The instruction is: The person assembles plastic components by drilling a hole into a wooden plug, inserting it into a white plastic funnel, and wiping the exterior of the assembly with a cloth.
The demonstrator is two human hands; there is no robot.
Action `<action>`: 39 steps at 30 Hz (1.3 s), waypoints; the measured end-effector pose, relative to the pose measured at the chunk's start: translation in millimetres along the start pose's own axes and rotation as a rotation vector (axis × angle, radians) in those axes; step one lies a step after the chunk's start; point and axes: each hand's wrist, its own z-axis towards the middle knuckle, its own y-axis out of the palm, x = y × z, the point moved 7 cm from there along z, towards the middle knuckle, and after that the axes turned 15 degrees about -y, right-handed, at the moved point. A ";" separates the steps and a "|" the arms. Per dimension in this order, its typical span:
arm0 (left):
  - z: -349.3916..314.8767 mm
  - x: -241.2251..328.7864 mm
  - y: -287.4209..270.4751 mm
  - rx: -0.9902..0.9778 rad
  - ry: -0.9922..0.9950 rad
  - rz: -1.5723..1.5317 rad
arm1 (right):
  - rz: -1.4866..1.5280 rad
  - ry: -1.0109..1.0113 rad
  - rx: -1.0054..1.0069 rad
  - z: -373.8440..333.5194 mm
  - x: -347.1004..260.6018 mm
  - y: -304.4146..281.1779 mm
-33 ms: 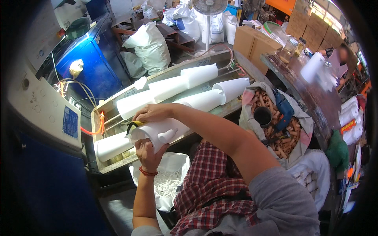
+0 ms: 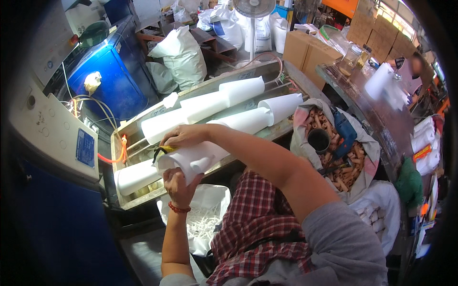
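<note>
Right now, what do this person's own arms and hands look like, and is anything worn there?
The left hand is ungloved, with a red beaded bracelet at its wrist. The right hand is also ungloved, its wrist bare. A grey short sleeve ends above the right elbow.

White cylinder (image 2: 191, 155) slightly turned (stub (image 2: 202, 164) included)

Pedestal fan (image 2: 253, 7) near white sacks (image 2: 228, 33); cardboard box (image 2: 310, 58) beside workbench (image 2: 374, 125); glass jar (image 2: 351, 59) on workbench; blue cabinet (image 2: 106, 71) at left.
</note>
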 end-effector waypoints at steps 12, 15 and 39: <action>-32.1 -63.5 0.6 0.305 -1.124 -0.839 | -0.973 -0.203 0.701 -91.5 -54.4 -6.0; -44.4 -58.1 6.2 0.229 -1.152 -0.943 | -0.741 -0.118 0.896 -122.6 -51.2 -33.9; -62.4 59.9 70.1 -0.237 -1.338 -2.168 | 0.598 -0.289 1.240 -228.5 -57.9 16.5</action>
